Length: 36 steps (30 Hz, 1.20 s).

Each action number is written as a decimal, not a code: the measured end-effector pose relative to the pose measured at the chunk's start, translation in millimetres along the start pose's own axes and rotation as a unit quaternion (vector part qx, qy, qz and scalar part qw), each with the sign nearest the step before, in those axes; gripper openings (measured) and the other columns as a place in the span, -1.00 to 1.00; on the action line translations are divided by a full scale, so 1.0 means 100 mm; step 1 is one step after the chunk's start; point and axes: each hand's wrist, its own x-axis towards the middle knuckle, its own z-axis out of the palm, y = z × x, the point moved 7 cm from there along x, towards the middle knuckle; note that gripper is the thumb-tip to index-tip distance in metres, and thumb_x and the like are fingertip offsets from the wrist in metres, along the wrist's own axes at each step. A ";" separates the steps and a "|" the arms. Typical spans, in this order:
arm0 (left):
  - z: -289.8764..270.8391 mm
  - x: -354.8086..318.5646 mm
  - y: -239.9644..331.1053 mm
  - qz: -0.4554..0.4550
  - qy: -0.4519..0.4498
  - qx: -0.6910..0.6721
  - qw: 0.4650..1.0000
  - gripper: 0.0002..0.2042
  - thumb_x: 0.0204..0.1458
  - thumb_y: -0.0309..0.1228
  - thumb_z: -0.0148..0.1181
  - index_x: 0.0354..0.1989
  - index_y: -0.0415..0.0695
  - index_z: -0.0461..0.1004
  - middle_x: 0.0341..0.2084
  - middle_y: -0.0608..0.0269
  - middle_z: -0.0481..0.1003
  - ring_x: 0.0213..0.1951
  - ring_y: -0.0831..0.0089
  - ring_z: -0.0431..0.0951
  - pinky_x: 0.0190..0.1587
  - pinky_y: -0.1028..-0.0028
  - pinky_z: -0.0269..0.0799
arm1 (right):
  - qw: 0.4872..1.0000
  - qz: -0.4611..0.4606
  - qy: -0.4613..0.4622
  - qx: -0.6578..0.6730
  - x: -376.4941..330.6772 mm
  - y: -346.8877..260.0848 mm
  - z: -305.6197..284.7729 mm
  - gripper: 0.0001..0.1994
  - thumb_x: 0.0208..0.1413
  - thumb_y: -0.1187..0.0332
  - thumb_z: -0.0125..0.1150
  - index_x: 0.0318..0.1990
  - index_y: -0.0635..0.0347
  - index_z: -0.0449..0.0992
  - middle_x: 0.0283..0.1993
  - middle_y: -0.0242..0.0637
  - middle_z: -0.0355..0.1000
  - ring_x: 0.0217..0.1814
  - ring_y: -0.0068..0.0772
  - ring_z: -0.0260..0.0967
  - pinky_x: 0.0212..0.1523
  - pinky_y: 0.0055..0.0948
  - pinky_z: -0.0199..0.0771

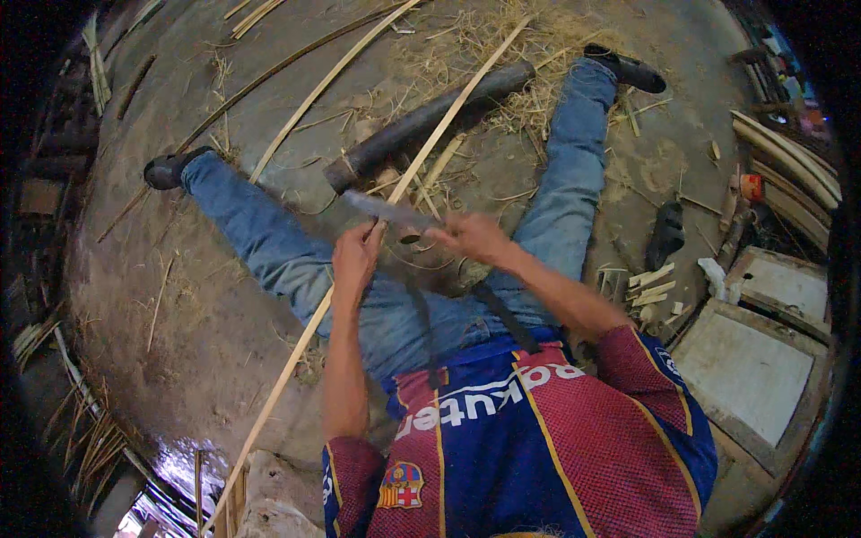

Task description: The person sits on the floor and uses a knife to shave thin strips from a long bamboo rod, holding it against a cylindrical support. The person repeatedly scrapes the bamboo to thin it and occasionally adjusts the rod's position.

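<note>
Person seated on dirt floor (206, 350), legs spread for working room between. Left hand (356, 255) closed around long bamboo strip (296, 354), steadying it; strip runs from lower-left floor edge, across lap, up toward far straw litter (502, 54). Right hand (471, 238) grips knife (386, 210), blade laid crosswise against strip. Dark log (426, 121) beyond, between feet. Right side crowded: wooden boxes (753, 359), offcuts (650, 282). Left floor more open.

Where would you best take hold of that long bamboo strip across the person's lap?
Probably on the bare stretch of the long bamboo strip below the left hand, coming from the person's left side. It is thin and flat, so pinch its faces. Further up, a blade lies across it between the left hand and the right hand.
</note>
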 end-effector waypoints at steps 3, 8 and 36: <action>-0.04 -0.03 -0.01 0.006 -0.005 -0.080 0.997 -0.65 0.22 -0.13 0.11 0.06 -0.04 0.56 -0.37 -0.13 0.57 -0.31 0.02 0.59 -0.22 0.24 0.43 | 0.990 -0.004 0.124 -0.067 0.28 0.40 -0.40 -0.33 0.23 -0.26 -0.02 -0.32 0.33 0.54 -0.41 0.17 0.49 -0.36 0.20 0.48 -0.29 0.05 0.42; -0.03 -0.01 -0.02 -0.041 -0.014 -0.073 0.996 -0.65 0.21 -0.14 0.13 0.05 -0.05 0.57 -0.44 -0.08 0.56 -0.38 0.36 0.57 -0.23 0.34 0.42 | 0.985 0.107 0.108 -0.076 0.54 0.88 -0.71 -0.34 0.22 -0.27 -0.03 -0.30 0.30 0.56 -0.38 0.15 0.49 -0.33 0.21 0.48 -0.26 0.08 0.41; -0.03 -0.04 -0.01 -0.003 0.003 -0.052 0.999 -0.63 0.24 -0.08 0.06 -0.01 -0.06 0.60 -0.38 -0.05 0.60 -0.34 0.11 0.60 -0.21 0.30 0.44 | 0.951 0.138 0.247 -0.122 0.85 1.30 -1.34 -0.22 0.27 -0.30 -0.21 -0.50 0.38 0.49 -0.52 0.16 0.44 -0.38 0.31 0.43 -0.26 0.06 0.45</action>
